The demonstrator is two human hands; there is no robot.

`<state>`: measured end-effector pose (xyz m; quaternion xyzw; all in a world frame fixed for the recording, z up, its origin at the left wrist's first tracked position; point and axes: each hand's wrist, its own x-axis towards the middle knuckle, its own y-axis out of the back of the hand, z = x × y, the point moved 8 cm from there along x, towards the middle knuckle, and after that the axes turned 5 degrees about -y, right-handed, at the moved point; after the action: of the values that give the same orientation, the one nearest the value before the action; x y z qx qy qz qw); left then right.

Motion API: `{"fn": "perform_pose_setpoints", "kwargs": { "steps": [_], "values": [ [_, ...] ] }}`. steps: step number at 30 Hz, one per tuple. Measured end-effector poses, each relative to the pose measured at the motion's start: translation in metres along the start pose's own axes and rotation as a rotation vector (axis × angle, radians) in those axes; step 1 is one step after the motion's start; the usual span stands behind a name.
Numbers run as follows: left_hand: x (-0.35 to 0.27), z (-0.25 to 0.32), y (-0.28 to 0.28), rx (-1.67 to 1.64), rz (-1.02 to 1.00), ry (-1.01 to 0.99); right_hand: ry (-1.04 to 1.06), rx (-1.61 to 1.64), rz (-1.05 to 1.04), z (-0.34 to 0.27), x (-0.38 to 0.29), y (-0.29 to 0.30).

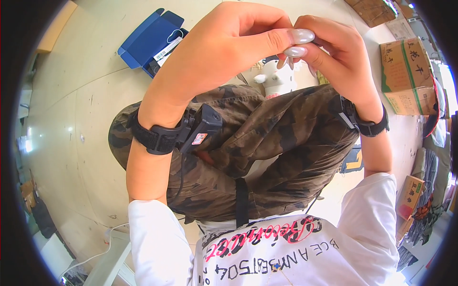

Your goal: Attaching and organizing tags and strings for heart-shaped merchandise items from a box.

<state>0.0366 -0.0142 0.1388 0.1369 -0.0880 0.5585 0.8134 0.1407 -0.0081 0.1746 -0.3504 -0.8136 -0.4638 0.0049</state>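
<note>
My left hand (250, 39) and my right hand (332, 50) meet at the top of the view, above my knees. Their thumbs and fingertips press close together, and the long, shiny silver nails touch or overlap. A small dark spot shows between the fingertips, but the fingers hide whether either hand pinches something. Just below and behind the fingers, a white plush-like figure (277, 77) rests on the floor, partly covered. Each wrist wears a black strap; the left one (161, 137) carries a black box-shaped device (204, 125) with a cable.
I sit with crossed legs in camouflage trousers (257, 132). An open dark blue box (150, 43) with a cable and labelled items lies on the tiled floor at the upper left. Cardboard boxes (408, 75) stand at the right, near bundled fabric. A white frame (111, 257) is at the lower left.
</note>
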Motion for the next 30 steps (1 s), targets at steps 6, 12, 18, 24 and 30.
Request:
{"fn": "perform_pose_setpoints", "kwargs": {
  "steps": [6,12,18,24,30],
  "values": [
    [0.002,-0.002,-0.004,-0.237,-0.008,0.109,-0.090,0.336,-0.003,0.006,-0.001,0.004],
    [0.004,0.004,-0.007,-0.074,-0.079,0.041,-0.108,0.385,0.015,0.011,-0.004,0.005],
    [0.008,-0.004,-0.003,-0.617,-0.099,0.145,-0.247,0.530,-0.082,0.014,-0.002,-0.001],
    [0.013,-0.017,0.001,-0.700,0.105,0.073,-0.300,0.364,0.168,0.009,0.002,0.002],
    [0.010,-0.008,0.007,-0.297,0.286,-0.045,0.116,-0.335,0.307,-0.018,-0.008,0.005]
  ]
}}
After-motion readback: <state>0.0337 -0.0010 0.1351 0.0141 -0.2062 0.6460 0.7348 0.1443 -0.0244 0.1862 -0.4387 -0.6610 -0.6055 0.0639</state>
